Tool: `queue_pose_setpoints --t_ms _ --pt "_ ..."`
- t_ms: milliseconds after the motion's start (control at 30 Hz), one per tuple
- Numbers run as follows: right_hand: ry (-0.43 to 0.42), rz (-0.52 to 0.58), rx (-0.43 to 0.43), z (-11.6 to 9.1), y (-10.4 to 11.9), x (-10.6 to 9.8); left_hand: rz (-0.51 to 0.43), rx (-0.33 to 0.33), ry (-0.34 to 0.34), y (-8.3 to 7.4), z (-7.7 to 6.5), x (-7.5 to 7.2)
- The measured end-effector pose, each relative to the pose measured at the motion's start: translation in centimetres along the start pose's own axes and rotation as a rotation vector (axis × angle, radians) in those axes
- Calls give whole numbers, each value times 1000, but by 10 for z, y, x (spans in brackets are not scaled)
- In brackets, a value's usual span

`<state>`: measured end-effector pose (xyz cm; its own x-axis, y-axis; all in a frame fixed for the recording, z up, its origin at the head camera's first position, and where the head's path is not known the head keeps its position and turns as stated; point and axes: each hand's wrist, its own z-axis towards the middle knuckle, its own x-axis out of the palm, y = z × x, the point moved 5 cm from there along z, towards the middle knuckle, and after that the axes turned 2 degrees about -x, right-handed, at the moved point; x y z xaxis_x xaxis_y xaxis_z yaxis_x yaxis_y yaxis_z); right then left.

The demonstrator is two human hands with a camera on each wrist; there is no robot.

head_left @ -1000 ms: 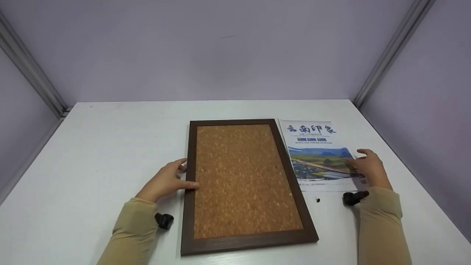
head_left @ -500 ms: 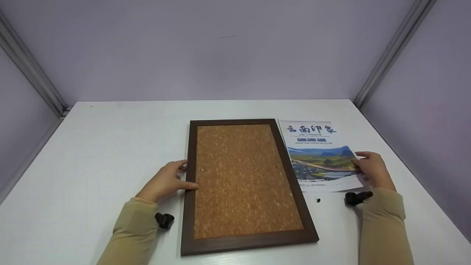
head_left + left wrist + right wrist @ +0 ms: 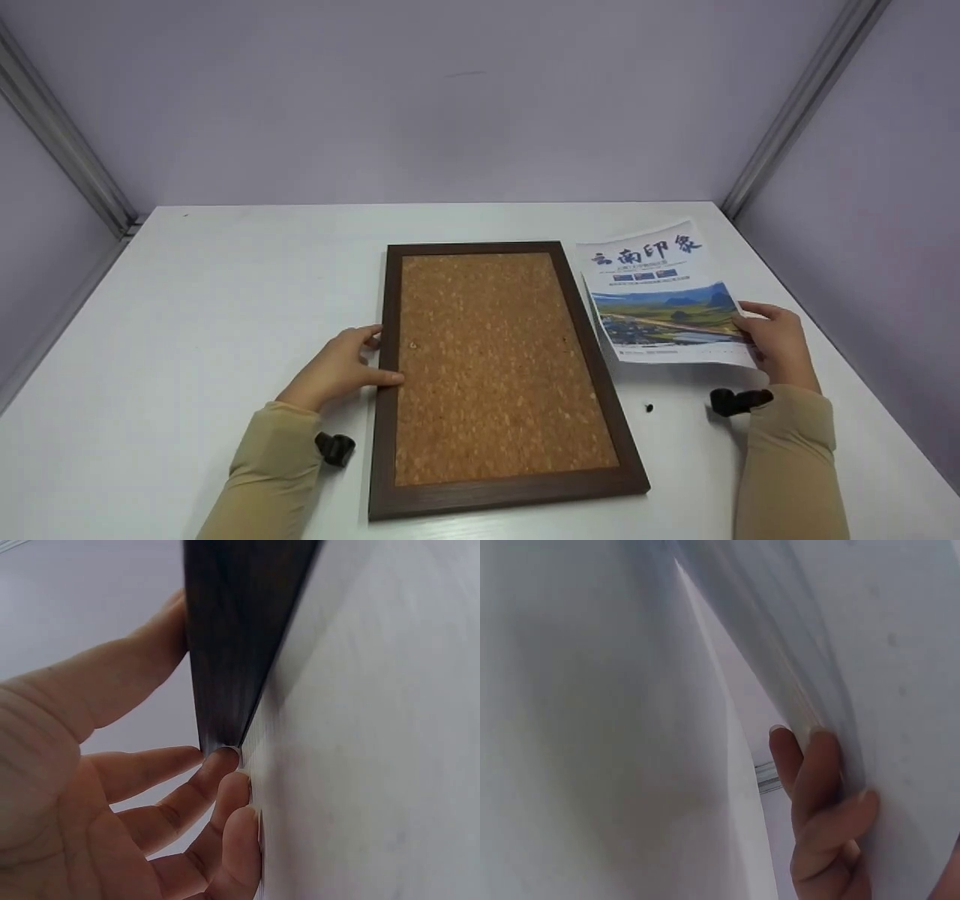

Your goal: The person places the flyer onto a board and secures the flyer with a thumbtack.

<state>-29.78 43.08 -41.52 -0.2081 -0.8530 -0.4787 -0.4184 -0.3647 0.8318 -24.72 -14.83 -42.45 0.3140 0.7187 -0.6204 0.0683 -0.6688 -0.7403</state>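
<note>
A brown-framed cork board (image 3: 502,367) lies flat on the table in the head view. My left hand (image 3: 334,371) holds its left side, thumb on top of the frame. In the left wrist view the fingers (image 3: 169,821) reach the frame's dark outer side (image 3: 232,630) low down by the tabletop. To the right of the board, a printed poster (image 3: 667,307) with a landscape picture and blue lettering is tilted off the table. My right hand (image 3: 784,345) pinches its lower right edge. In the right wrist view, fingers (image 3: 817,780) touch the curved white sheet; the thumb is largely hidden.
A tiny black object (image 3: 649,408) lies on the white table (image 3: 225,315), between the board and my right wrist. A back wall (image 3: 465,135) and side walls enclose the table. Black wrist cameras stick out from both sleeves.
My right hand has taken hold of the poster's right edge and shifted slightly right, lifting and tilting the sheet off the table. My left hand and the cork board have stayed put.
</note>
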Motion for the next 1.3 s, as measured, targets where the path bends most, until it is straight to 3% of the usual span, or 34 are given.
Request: queue_pose_setpoints --t_ms 300,500,833,1300 --pt "-11 126 42 3 -11 7 0 -20 16 10 -1 17" --pt "34 214 -7 -4 4 17 2 -17 20 12 0 17" --pt "150 46 -144 -20 30 52 2 -18 18 11 -1 17" --pt "286 -30 -343 -28 45 80 13 -22 8 9 -1 17"
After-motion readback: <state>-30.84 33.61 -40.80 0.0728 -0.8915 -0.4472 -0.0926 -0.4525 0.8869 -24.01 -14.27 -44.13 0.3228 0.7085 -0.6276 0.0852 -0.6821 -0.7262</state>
